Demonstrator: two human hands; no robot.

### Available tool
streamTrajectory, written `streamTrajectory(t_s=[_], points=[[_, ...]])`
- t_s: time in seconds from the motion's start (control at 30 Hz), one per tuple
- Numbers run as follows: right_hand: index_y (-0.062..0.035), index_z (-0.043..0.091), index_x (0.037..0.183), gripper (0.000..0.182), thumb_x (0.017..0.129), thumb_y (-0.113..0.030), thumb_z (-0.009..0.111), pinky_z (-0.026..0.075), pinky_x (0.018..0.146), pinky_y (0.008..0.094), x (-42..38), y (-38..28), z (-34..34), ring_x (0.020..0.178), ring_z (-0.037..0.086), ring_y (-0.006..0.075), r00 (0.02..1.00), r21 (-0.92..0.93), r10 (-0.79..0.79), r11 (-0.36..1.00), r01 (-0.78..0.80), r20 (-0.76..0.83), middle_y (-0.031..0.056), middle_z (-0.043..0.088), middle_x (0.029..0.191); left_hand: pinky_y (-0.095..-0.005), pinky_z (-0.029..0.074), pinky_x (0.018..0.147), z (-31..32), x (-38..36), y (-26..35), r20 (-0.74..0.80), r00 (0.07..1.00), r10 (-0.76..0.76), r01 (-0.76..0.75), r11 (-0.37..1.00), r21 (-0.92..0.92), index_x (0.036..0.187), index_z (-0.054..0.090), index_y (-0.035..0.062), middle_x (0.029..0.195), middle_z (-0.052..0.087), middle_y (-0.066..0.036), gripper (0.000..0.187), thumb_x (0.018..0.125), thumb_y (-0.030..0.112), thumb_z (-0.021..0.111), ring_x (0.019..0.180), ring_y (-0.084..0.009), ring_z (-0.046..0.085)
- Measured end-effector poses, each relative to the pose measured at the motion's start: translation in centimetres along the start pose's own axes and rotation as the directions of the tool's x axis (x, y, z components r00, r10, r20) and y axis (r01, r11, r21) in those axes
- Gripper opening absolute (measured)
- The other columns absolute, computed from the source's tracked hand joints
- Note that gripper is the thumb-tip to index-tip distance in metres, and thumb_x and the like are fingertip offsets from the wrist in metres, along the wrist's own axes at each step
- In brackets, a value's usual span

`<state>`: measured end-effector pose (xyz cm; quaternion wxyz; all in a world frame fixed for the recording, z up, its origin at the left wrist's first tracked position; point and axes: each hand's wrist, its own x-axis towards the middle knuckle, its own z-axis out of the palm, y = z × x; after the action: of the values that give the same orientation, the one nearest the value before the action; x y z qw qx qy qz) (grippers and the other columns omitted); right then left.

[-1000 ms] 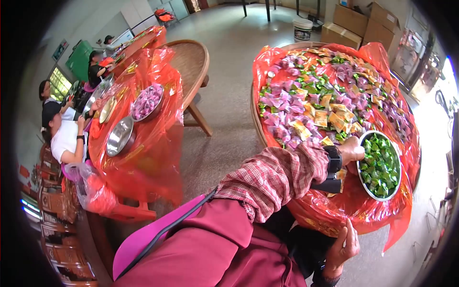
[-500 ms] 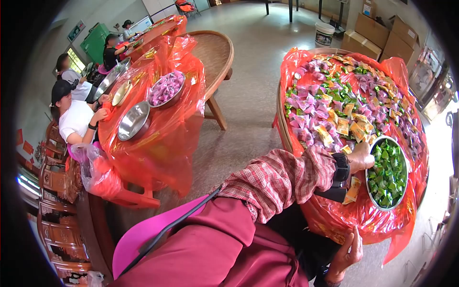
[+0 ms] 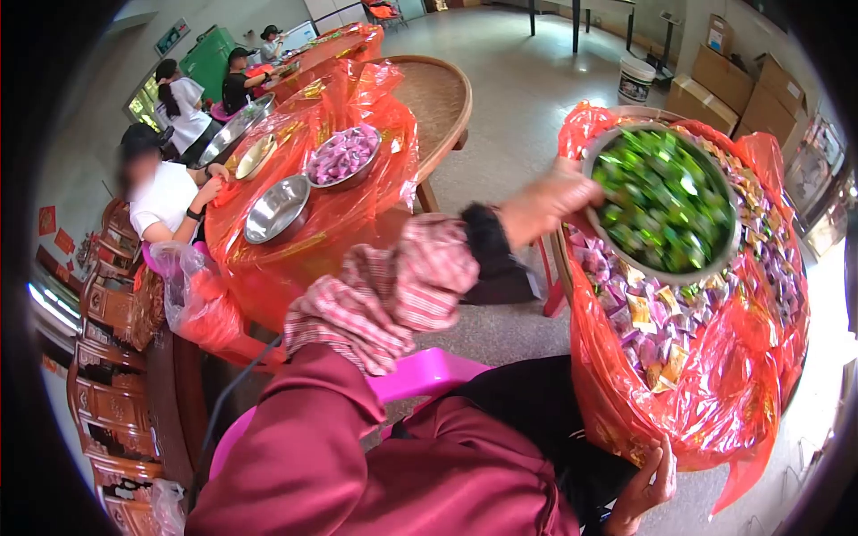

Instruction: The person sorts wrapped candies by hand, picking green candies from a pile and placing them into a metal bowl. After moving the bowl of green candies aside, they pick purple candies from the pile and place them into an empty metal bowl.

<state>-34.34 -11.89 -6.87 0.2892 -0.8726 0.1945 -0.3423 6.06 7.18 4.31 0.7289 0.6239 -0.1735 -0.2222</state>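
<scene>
My left hand (image 3: 559, 201), smeared by motion, grips the left rim of a metal bowl (image 3: 735, 234). The bowl is full of green-wrapped small packets (image 3: 661, 192) and hangs above the round table on my right, tilted towards me. Under it, purple and yellow-orange packets (image 3: 643, 313) lie spread on a red plastic sheet (image 3: 715, 357). Low by the near edge of this table is my right hand (image 3: 651, 487), its fingers stretched up beside the sheet and holding nothing that I can see.
On the left table, covered in red plastic (image 3: 357, 223), stand an empty metal bowl (image 3: 277, 210) and a bowl of purple packets (image 3: 344, 156). A person in white (image 3: 165, 196) sits there, others beyond. Cardboard boxes (image 3: 702, 98) and a bucket (image 3: 635, 80) stand behind.
My left hand has lifted the bowl of green packets from the table's near side and carried it up and to the left. My right hand stays low by the edge.
</scene>
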Motion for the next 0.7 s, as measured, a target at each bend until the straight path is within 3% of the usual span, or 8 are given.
streamTrajectory(t_s=[0.07, 0.2, 0.27, 0.33, 0.47, 0.6, 0.63, 0.7], points=[[0.0102, 0.069, 0.12, 0.025, 0.104, -0.003, 0.055, 0.058, 0.077, 0.0346, -0.1, 0.0, 0.1, 0.085, 0.073, 0.0243, 1.0, -0.038, -0.028, 0.999, 0.028, 0.003, 0.0191, 0.075, 0.095, -0.0497, 0.065, 0.063, -4.4, -2.8, 3.4, -0.214, 0.975, -0.062, 0.073, 0.996, 0.044, 0.113, 0.064, -0.0045, 0.097, 0.07, -0.013, 0.032, 0.082, 0.0, 0.065, 0.072, -0.0284, 0.073], [0.0096, 0.07, 0.118, 0.024, 0.104, -0.003, 0.056, 0.058, 0.079, 0.037, -0.1, -1.3, 0.7, 0.085, 0.073, 0.0269, 0.998, 0.074, 0.069, 0.995, -0.068, -0.006, 0.0195, 0.075, 0.095, -0.0542, 0.064, 0.074, -17.7, -8.0, 5.8, -0.407, 0.913, 0.028, 0.008, 0.996, 0.087, 0.113, 0.065, -0.0042, 0.106, 0.071, -0.016, 0.029, 0.085, 0.004, 0.065, 0.081, -0.0317, 0.074], [0.006, 0.075, 0.112, 0.02, 0.101, -0.008, 0.066, 0.058, 0.065, 0.0359, 1.1, -3.9, 0.1, 0.073, 0.071, 0.0322, 0.992, -0.064, -0.122, 0.99, 0.123, 0.012, 0.0212, 0.075, 0.09, -0.056, 0.062, 0.081, -25.8, -10.4, 5.9, -0.446, 0.886, 0.128, -0.122, 0.992, 0.043, 0.115, 0.065, -0.0045, 0.11, 0.071, -0.018, 0.031, 0.085, 0.004, 0.065, 0.091, -0.0349, 0.073], [0.006, 0.075, 0.111, 0.019, 0.101, -0.008, 0.066, 0.058, 0.064, 0.0368, 1.0, -4.2, 0.2, 0.073, 0.071, 0.0312, 0.99, -0.097, -0.141, 0.985, 0.143, 0.026, 0.0211, 0.074, 0.089, -0.056, 0.062, 0.083, -32.0, -13.8, 7.4, -0.623, 0.78, 0.061, -0.073, 0.997, 0.007, 0.118, 0.062, -0.0054, 0.112, 0.071, -0.02, 0.033, 0.086, 0.003, 0.064, 0.098, -0.0381, 0.072], [0.0065, 0.075, 0.109, 0.018, 0.1, -0.006, 0.066, 0.057, 0.063, 0.0377, 1.8, -5.9, 0.6, 0.071, 0.071, 0.0302, 0.979, -0.145, -0.193, 0.969, 0.201, 0.062, 0.0208, 0.074, 0.086, -0.0536, 0.063, 0.083, -45.2, -20.3, 7.7, -0.623, 0.757, 0.199, -0.202, 0.977, 0.066, 0.115, 0.058, -0.0065, 0.112, 0.068, -0.025, 0.027, 0.09, 0.005, 0.061, 0.098, -0.0413, 0.071], [0.0074, 0.075, 0.108, 0.016, 0.099, -0.003, 0.067, 0.057, 0.065, 0.0381, 2.7, -6.8, 1.5, 0.072, 0.071, 0.031, 0.973, -0.222, -0.193, 0.95, 0.218, 0.131, 0.0211, 0.074, 0.087, -0.0465, 0.064, 0.083, -54.6, -23.0, 7.0, -0.795, 0.587, 0.152, -0.19, 0.981, 0.047, 0.099, 0.052, -0.0021, 0.108, 0.067, -0.024, 0.014, 0.093, 0.009, 0.057, 0.102, -0.0407, 0.073], [0.008, 0.075, 0.107, 0.016, 0.099, -0.003, 0.067, 0.058, 0.067, 0.0384, 2.9, -7.3, 1.9, 0.074, 0.072, 0.0315, 0.971, -0.232, -0.188, 0.948, 0.219, 0.146, 0.0215, 0.075, 0.089, -0.0487, 0.064, 0.086, -56.7, -23.7, 6.6, -0.785, 0.599, 0.161, -0.198, 0.979, 0.05, 0.097, 0.05, -0.0007, 0.109, 0.066, -0.025, 0.012, 0.094, 0.009, 0.057, 0.105, -0.0425, 0.072], [0.0095, 0.074, 0.106, 0.015, 0.098, -0.002, 0.067, 0.059, 0.073, 0.039, 3.5, -8.7, 3.0, 0.079, 0.074, 0.0327, 0.969, -0.213, -0.175, 0.954, 0.211, 0.176, 0.0227, 0.076, 0.093, -0.0549, 0.063, 0.086, -59.3, -23.7, 5.9, -0.883, 0.448, 0.142, -0.218, 0.975, 0.047, 0.104, 0.05, -0.0044, 0.111, 0.065, -0.027, 0.016, 0.091, 0.004, 0.052, 0.105, -0.0482, 0.071]])
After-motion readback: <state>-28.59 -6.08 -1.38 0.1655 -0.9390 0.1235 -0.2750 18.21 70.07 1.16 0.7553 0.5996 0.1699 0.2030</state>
